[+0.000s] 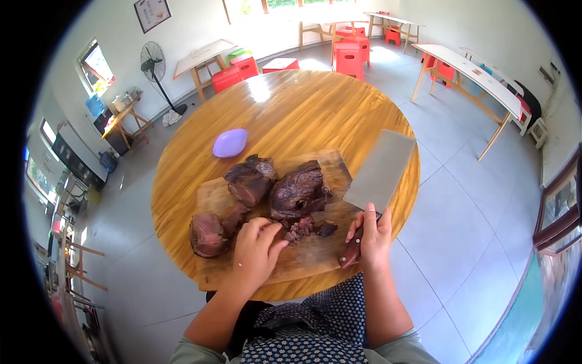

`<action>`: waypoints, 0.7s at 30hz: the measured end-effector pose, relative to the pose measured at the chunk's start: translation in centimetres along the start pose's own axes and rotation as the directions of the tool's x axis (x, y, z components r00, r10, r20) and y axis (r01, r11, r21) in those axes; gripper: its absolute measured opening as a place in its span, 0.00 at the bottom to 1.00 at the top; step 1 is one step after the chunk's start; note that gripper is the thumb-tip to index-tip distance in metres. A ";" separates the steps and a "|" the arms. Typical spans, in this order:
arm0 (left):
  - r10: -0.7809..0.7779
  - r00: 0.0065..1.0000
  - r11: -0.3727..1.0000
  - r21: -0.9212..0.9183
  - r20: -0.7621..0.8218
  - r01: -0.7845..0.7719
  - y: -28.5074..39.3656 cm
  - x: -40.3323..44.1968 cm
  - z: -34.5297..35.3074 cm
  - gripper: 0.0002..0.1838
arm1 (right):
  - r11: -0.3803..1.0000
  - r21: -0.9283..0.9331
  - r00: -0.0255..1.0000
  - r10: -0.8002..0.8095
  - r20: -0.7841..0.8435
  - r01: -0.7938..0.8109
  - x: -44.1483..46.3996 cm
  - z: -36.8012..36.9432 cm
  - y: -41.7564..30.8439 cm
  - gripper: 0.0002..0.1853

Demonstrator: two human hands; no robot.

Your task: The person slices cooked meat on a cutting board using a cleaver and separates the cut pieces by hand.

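Golden-brown wood grain runs across the round table in front of you, its varnish throwing back a bright patch of window light at the far side. On its near half lies a worn cutting board, reaching to the edge by your apron. Three big chunks of dark meat sit on the board's left and middle, with a small heap of diced meat just in front of the largest and a darker scrap beside it.

Your right hand is wrapped around the cleaver's handle, and the broad blade of the cleaver slants up and away past the board's right side. Your left hand is over the board with its fingers bent, next to the diced meat; its fingertips are hard to make out, so you can't tell whether they close on a piece. Beyond the board, a purple dish rests on the bare wood.

Around you spreads a grey tiled floor. A black standing fan is by the left wall under a framed notice, and red stools stand near white-topped tables by the windows and along the right.
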State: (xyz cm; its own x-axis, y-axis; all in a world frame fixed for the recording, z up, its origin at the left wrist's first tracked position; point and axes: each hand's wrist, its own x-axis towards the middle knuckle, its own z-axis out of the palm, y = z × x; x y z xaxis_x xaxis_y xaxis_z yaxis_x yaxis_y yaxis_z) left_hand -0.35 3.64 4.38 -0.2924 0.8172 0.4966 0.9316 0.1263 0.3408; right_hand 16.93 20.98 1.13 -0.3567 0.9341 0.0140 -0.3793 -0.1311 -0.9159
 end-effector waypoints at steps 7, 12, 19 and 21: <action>0.261 0.951 0.957 0.084 0.165 -0.277 1.6 2.2 2.9 0.13 | 1.000 0.011 1.000 -0.018 0.007 0.018 0.1 0.1 0.1 0.10; 0.177 0.982 0.980 0.084 0.059 -0.181 1.8 2.8 3.3 0.10 | 0.999 0.041 1.000 0.006 0.005 -0.007 -0.1 0.0 -0.1 0.12; 0.144 0.987 0.989 0.034 0.070 -0.147 4.5 3.6 5.5 0.14 | 1.000 0.021 1.000 -0.021 0.004 0.021 0.1 0.0 0.1 0.12; 0.143 0.986 0.990 0.006 0.085 -0.144 4.5 3.5 6.4 0.16 | 1.000 0.004 1.000 -0.010 0.004 0.010 0.0 0.0 -0.1 0.12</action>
State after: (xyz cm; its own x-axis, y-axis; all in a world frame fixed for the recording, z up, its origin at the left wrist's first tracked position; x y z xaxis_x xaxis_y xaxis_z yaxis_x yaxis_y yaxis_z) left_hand 4.22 10.66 2.59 -0.1369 0.8715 0.4709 0.9653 0.0105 0.2610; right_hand 17.00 21.02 1.26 -0.3565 0.9340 0.0250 -0.3860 -0.1229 -0.9143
